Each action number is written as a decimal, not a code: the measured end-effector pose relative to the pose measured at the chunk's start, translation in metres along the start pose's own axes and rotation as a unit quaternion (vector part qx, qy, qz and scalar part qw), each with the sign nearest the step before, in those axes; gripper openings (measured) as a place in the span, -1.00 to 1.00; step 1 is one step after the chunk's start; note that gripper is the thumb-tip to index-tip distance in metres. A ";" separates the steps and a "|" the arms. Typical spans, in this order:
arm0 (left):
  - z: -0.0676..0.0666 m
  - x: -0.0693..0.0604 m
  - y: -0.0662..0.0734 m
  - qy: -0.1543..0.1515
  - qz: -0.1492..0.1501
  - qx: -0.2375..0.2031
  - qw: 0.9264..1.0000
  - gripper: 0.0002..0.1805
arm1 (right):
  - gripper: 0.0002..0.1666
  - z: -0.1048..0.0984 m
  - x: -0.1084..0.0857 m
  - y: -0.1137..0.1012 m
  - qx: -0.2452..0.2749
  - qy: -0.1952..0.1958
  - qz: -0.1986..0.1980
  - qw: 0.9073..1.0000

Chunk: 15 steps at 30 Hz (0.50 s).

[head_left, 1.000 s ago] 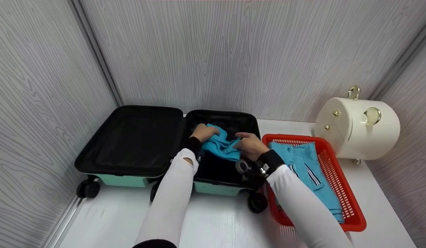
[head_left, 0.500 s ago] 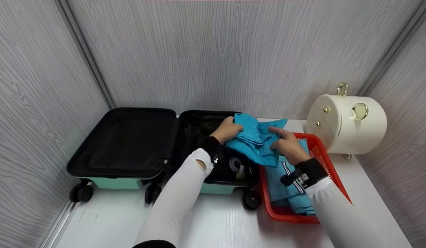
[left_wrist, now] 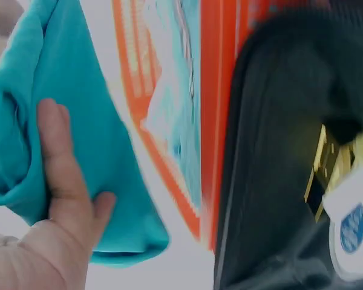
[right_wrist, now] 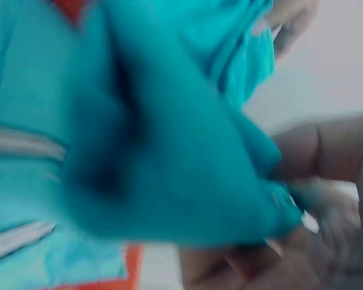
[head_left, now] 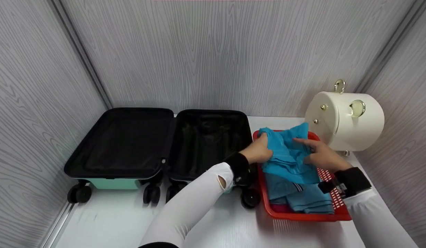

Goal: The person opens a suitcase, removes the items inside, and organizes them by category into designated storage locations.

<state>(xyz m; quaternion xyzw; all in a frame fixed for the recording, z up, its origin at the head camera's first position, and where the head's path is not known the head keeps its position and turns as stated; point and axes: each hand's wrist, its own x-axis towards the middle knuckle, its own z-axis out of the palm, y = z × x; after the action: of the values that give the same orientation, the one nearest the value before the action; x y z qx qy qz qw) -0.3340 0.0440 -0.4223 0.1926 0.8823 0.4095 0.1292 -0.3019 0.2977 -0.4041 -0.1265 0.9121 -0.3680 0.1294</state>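
Note:
A bright blue cloth garment (head_left: 285,156), bunched and loosely folded, hangs between both hands over the red basket (head_left: 309,217). At its left edge, my left hand (head_left: 259,151) grips the fabric; in the left wrist view the fingers of this hand (left_wrist: 66,187) lie along the garment (left_wrist: 103,145). My right hand (head_left: 325,156) holds the opposite side, its index finger extended over the cloth. In the right wrist view the garment (right_wrist: 181,157) is blurred and covers part of the fingers. Beneath it, folded blue clothes (head_left: 311,201) with striped trim lie in the basket.
An open suitcase lies left of the basket, with its black left half (head_left: 120,144) and black right half (head_left: 199,148) side by side. A white object with a blue mark (left_wrist: 351,229) is inside it. A cream cylindrical case (head_left: 350,120) stands behind the basket.
Both hands have carried the blue garment rightward, out of the suitcase's right half to above the red basket. The suitcase's right half is now mostly uncovered.

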 end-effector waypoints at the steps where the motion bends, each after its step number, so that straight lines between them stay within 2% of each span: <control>1: 0.007 -0.001 0.003 -0.015 -0.001 0.017 1.000 -0.11 | -0.04 -0.001 -0.002 0.004 -0.015 -0.017 0.002 1.000; 3: 0.019 -0.005 0.006 -0.045 -0.009 0.041 0.998 -0.13 | -0.05 -0.003 -0.006 0.013 -0.039 -0.046 0.009 0.998; 5: 0.029 -0.009 0.008 -0.066 -0.016 0.045 0.997 -0.15 | -0.05 -0.002 -0.007 0.021 -0.054 -0.061 0.016 0.997; 7: 0.037 -0.013 0.009 -0.084 -0.025 0.036 0.995 -0.15 | -0.06 -0.001 -0.008 0.031 -0.056 -0.073 0.029 0.995; 11: 0.050 -0.023 0.011 -0.111 -0.067 -0.006 0.992 -0.10 | -0.09 -0.002 -0.010 0.048 -0.055 -0.092 0.077 0.991; 13: 0.055 -0.028 0.012 -0.126 -0.086 -0.016 0.988 -0.09 | -0.10 0.000 -0.010 0.053 -0.072 -0.085 0.091 0.990; 15: 0.058 -0.032 0.014 -0.133 -0.088 -0.003 0.987 -0.22 | -0.14 0.004 -0.009 0.053 -0.086 -0.055 0.086 0.991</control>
<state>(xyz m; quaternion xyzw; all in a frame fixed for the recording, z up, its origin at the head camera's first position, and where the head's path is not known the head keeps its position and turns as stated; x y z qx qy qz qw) -0.2798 0.0770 -0.4454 0.1664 0.8694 0.3700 0.2819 -0.2999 0.3349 -0.4423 -0.0788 0.9392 -0.2684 0.1991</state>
